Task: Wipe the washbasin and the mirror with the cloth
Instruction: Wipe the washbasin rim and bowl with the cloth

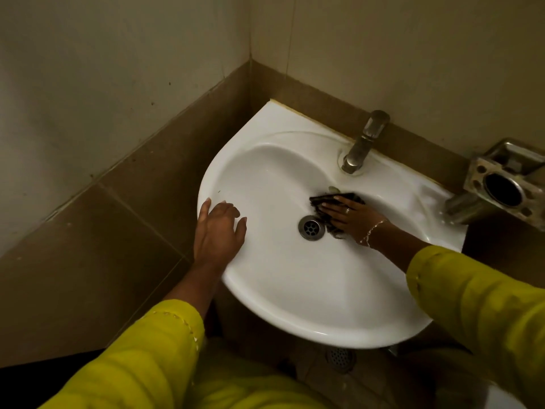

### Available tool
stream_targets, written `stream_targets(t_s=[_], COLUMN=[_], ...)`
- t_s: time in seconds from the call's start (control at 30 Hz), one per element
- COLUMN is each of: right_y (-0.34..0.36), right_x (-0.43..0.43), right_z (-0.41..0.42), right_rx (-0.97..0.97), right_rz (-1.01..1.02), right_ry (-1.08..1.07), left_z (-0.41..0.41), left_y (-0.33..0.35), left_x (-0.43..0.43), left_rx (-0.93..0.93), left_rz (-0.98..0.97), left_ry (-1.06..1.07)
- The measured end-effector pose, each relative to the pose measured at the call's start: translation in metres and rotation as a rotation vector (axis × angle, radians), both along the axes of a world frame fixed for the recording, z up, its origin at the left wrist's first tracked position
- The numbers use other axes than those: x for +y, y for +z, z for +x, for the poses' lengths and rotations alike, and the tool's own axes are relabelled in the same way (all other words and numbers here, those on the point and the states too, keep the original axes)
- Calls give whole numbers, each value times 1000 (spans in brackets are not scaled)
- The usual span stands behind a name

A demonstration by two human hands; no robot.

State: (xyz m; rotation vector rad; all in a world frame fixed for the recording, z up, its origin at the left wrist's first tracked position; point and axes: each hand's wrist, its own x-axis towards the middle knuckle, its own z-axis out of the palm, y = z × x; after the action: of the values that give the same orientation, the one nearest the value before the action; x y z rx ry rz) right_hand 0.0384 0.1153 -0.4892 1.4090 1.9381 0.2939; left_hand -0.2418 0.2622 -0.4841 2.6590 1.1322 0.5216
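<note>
Right hand [351, 215] presses a dark cloth [321, 200] flat in the washbasin [280, 290], grip open. Left hand [219, 228] rests open on its rim.

The washbasin [295, 305] in mid-frame is glossy white. The cloth [321, 199] in its bowl is very dark, black-brown. The drain [311, 227] is silver with dark holes, and the tap [361, 146] is dull grey metal. Both sleeves [147, 349] along the bottom are yellow-green, the left cuff edged in pale trim. The bracelet [372, 230] is silvery-white. The upper wall [88, 69] is cream with dark specks, the lower tiles [118, 216] are brown. The metal holder [501, 178] at right is tarnished grey-brown.
</note>
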Motion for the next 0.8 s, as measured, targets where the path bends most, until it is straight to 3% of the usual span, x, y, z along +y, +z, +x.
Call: stream_targets(t_s=[0.13, 0.37, 0.53, 0.8], right_y=[-12, -23, -14, 0], right_x=[-34, -59, -69, -49], right_z=[3, -14, -49, -112], right_rx=[100, 339, 528, 1098], right_rz=[-12, -351, -469, -484], right_ry=[-125, -613, -614, -619], left_z=[0, -1, 0, 0], left_y=[1, 2, 3, 5], left_x=[0, -2, -3, -4], left_rx=[-5, -3, -22, -12], left_rz=[-11, 13, 25, 28], left_ry=[13, 3, 8, 5])
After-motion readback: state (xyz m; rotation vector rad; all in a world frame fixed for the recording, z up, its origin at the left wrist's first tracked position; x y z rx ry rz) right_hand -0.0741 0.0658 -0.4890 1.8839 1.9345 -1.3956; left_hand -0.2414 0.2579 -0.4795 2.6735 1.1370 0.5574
